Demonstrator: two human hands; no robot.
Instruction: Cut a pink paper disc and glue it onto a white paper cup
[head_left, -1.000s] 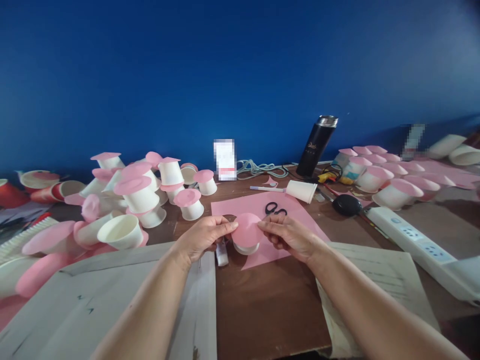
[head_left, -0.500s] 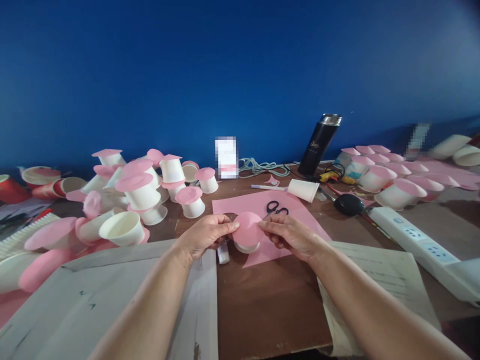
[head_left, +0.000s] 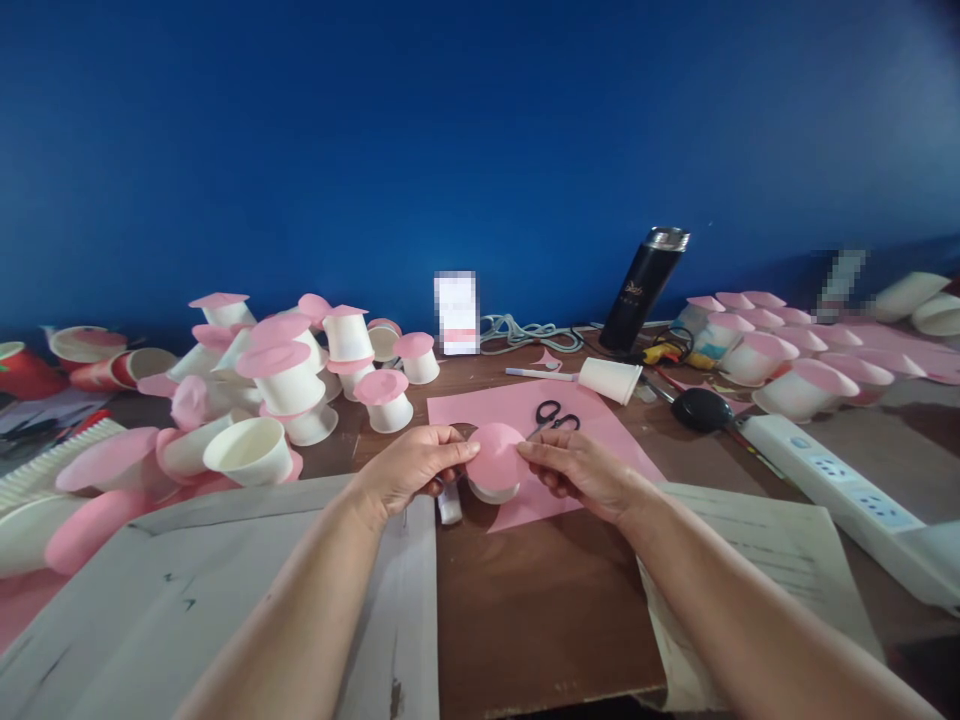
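While the pink disc (head_left: 497, 455) lies above the pink sheet (head_left: 484, 405), its round face points upward, tilted toward you, and hides most of the white cup (head_left: 495, 494) below, leaving that cup's long axis unclear. Your left hand (head_left: 416, 468) pinches its left edge narrowly between thumb and finger; your right hand (head_left: 581, 468) similarly grips the right edge.

Pink shown by the paper disc (head_left: 496, 456), white by the cup (head_left: 495, 494) beneath it, pink repeated in the flat sheet (head_left: 607, 455), black seen on the scissors (head_left: 555, 418), wall (head_left: 480, 150) coloured deep blue, tabletop (head_left: 540, 610) brown, flask (head_left: 641, 297) in black topped with silver
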